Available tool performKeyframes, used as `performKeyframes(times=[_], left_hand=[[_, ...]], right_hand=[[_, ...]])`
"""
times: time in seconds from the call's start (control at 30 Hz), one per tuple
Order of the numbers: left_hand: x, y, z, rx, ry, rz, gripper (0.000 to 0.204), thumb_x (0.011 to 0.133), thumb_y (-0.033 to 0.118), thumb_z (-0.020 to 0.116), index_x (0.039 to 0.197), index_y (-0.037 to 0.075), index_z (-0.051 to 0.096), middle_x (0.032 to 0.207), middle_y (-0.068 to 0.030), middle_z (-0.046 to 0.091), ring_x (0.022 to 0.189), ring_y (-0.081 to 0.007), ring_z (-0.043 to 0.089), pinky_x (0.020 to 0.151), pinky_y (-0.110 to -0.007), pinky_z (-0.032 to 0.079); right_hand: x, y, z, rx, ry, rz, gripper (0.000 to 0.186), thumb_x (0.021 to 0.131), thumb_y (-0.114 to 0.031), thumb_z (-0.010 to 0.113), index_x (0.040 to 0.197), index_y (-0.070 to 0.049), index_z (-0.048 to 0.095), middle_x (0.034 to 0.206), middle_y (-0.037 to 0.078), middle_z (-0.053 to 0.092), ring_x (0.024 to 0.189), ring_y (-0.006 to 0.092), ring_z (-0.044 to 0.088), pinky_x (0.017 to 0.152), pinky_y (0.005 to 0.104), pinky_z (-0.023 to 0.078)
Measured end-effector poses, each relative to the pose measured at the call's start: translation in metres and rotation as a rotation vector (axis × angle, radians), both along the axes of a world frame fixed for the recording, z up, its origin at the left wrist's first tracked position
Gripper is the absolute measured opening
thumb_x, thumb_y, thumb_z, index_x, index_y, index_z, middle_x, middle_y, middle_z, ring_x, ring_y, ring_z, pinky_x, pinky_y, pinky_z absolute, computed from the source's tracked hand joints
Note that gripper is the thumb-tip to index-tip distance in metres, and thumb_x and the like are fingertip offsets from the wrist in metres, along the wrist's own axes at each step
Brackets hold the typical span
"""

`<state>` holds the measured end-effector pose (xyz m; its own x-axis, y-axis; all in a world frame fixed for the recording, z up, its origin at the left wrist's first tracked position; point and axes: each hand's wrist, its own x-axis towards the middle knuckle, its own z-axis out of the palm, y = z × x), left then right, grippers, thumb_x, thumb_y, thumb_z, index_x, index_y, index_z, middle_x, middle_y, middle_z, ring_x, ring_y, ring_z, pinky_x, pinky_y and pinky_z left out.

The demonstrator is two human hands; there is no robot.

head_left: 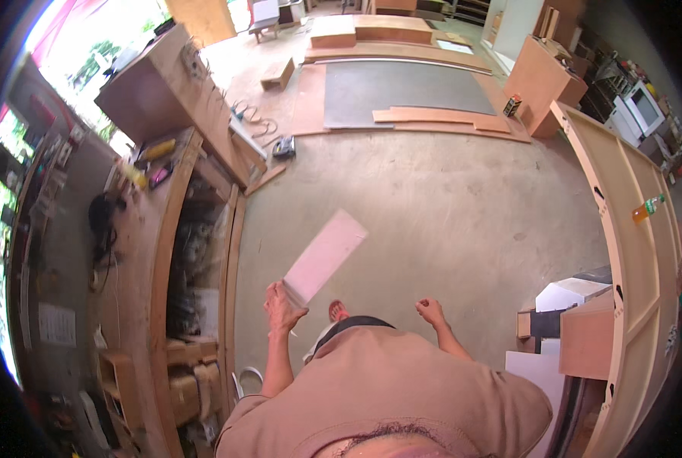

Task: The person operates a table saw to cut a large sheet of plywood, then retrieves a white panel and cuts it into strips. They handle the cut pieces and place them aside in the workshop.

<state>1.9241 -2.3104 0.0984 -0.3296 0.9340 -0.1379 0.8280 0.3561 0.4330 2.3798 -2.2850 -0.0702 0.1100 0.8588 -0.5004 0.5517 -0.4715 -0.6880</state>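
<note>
A flat, pale pinkish-white rectangular board (pixel 326 258) is gripped at its near end by my left hand (pixel 281 308). It slants away from me, up and to the right, above the concrete floor. My fingers lie along its left edge with the thumb at its near corner. Off to the right, my right hand (pixel 430 311) hangs apart from everything, its fingers curled in and nothing visible in them. My foot in a reddish sandal (pixel 338 311) shows on the floor between the two hands.
A wooden workbench (pixel 161 252) with tools runs along my left. To the right stands a tall wooden frame panel (pixel 612 221) with a bottle (pixel 646 208) by it. Ahead, a grey sheet (pixel 406 88) and wooden boards lie on the floor. A dark power tool (pixel 284 147) sits near the bench.
</note>
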Motion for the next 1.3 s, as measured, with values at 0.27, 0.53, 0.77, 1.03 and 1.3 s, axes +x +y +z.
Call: performKeyframes(times=[0.27, 0.53, 0.77, 1.03, 1.3], left_hand=[[0.039, 0.316, 0.035, -0.111, 0.066, -0.698, 0.112, 0.049, 0.023, 0.09, 0.145, 0.007, 0.037, 0.143, -0.0188, 0.045, 0.136, -0.0365, 0.042, 0.106, -0.052, 0.039], [0.109, 0.592, 0.045, 0.007, 0.179, -1.184, 0.105, 0.046, 0.013, 0.088, 0.141, 0.008, 0.043, 0.134, -0.0145, 0.05, 0.127, -0.0344, 0.05, 0.099, -0.051, 0.044], [0.046, 0.796, 0.05, 0.119, 0.035, -1.082, 0.119, 0.053, 0.019, 0.09, 0.154, 0.015, 0.029, 0.154, -0.0145, 0.035, 0.146, -0.0367, 0.028, 0.117, -0.056, 0.03], [-0.198, 0.912, -0.18, -0.109, -0.396, -0.133, 0.069, 0.071, 0.052, 0.08, 0.126, 0.013, 0.064, 0.122, -0.0163, 0.065, 0.116, -0.0312, 0.06, 0.097, -0.041, 0.05], [-0.395, 0.894, -0.235, -0.872, -0.389, 0.518, 0.054, 0.076, 0.045, 0.079, 0.107, 0.002, 0.074, 0.094, -0.0148, 0.074, 0.073, -0.0235, 0.07, 0.068, -0.038, 0.055]], right_hand=[[-0.119, 0.222, 0.25, 0.497, -0.072, 0.248, 0.047, 0.082, -0.03, 0.077, 0.12, -0.005, 0.063, 0.118, 0.013, 0.067, 0.118, 0.0244, 0.06, 0.103, 0.0425, 0.046], [-0.153, 0.485, 0.188, 0.47, -0.525, 0.494, 0.125, 0.06, -0.041, 0.091, 0.156, -0.007, 0.02, 0.147, 0.021, 0.035, 0.14, 0.0413, 0.032, 0.109, 0.0741, 0.019], [-0.175, 0.715, 0.208, 0.399, -0.475, 0.502, 0.123, 0.056, -0.028, 0.09, 0.155, -0.006, 0.02, 0.142, 0.024, 0.039, 0.134, 0.0408, 0.038, 0.112, 0.0529, 0.03], [-0.187, 0.92, 0.15, 0.136, -0.672, 0.259, 0.121, 0.055, -0.032, 0.092, 0.155, -0.016, 0.025, 0.137, 0.024, 0.047, 0.13, 0.0421, 0.044, 0.11, 0.0537, 0.035], [-0.243, 1.099, 0.148, 0.116, -0.621, 0.004, 0.118, 0.054, -0.028, 0.093, 0.153, -0.015, 0.029, 0.134, 0.026, 0.051, 0.129, 0.0435, 0.045, 0.104, 0.0571, 0.042]])
